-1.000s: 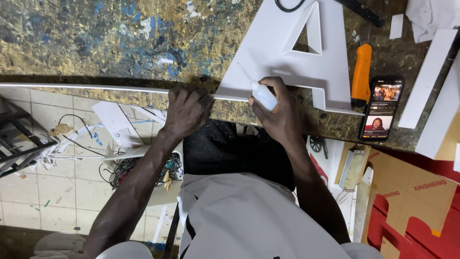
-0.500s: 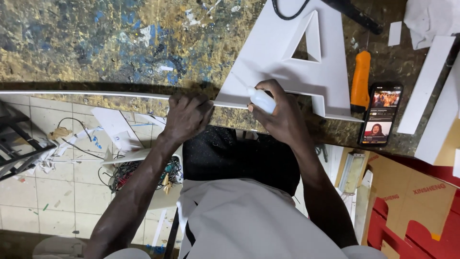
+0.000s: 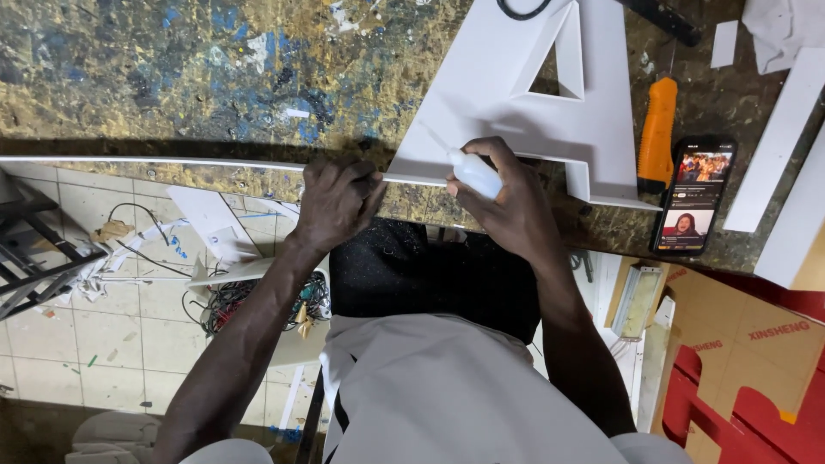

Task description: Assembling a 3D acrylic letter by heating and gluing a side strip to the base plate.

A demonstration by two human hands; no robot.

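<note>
A large white three-dimensional letter shape [image 3: 516,86] lies flat on the paint-stained workbench [image 3: 172,69]. A long thin white strip [image 3: 146,161] runs along the bench's near edge to the letter's lower corner. My left hand [image 3: 335,202] pinches this strip close to the letter. My right hand [image 3: 507,198] grips a small white squeeze bottle [image 3: 475,174], its thin nozzle pointing up-left at the letter's lower edge where the strip meets it.
An orange utility knife [image 3: 657,133] and a phone [image 3: 694,196] with a lit screen lie right of the letter. White strips [image 3: 778,146] rest at the far right. Below the bench are tiled floor, tangled cables [image 3: 232,305], cardboard [image 3: 739,335] and red cut-outs [image 3: 756,421].
My right hand with the bottle has slid slightly left along the letter's lower edge. My left hand stays on the strip.
</note>
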